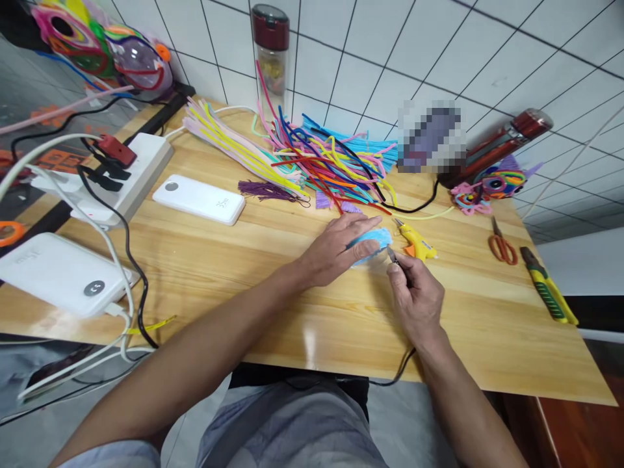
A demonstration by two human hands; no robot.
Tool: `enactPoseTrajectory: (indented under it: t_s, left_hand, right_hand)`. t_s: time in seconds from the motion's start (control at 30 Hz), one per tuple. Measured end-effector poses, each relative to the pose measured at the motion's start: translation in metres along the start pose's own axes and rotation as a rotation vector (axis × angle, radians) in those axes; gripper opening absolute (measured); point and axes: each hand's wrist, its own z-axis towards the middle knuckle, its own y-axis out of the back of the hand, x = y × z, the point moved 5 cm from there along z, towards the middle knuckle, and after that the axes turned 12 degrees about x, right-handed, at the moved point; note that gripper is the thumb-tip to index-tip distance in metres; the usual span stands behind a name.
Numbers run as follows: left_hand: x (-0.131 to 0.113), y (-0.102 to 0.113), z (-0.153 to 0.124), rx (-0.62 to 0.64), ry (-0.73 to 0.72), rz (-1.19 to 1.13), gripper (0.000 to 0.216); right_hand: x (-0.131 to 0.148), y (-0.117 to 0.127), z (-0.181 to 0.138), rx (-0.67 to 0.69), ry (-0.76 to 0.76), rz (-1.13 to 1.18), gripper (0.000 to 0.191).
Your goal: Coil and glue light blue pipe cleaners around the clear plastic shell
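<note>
**Wood table, tiled wall**

Light wooden table [253, 273] against a white tiled wall [390, 45] with dark grout lines (tiles run diagonally in this view). Glossy tabletop, with a small glare patch near the front edge. Grey floor [29, 429] below left, reddish-brown floor [585, 435] at lower right. Even, bright lighting; no window visible.

A light wooden table [302, 325] set against a tiled wall. Spread across its far side is a heap of coloured pipe cleaners [312, 159]. At the left are placed a white power strip [139, 172] and two white power banks [199, 199] [58, 273]. At the right are laid a yellow glue gun [416, 242], orange scissors [501, 246] and a utility knife [548, 287].
</note>
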Motion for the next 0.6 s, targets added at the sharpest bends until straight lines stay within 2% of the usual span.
enactPoseTrajectory:
  t_s: [0.27, 0.6]
  left_hand:
    - [0.0056, -0.0010, 0.0028, -0.069, -0.045, -0.018, 0.067]
    - [0.0063, -0.0021, 0.0036, -0.108, -0.002, -0.024, 0.054]
  right_hand:
    - [0.0004, -0.0011, 0.0005, -0.007, -0.021, 0.006, 0.023]
    - [-0.0009, -0.0036, -0.0005, 0.004, -0.020, 0.007, 0.025]
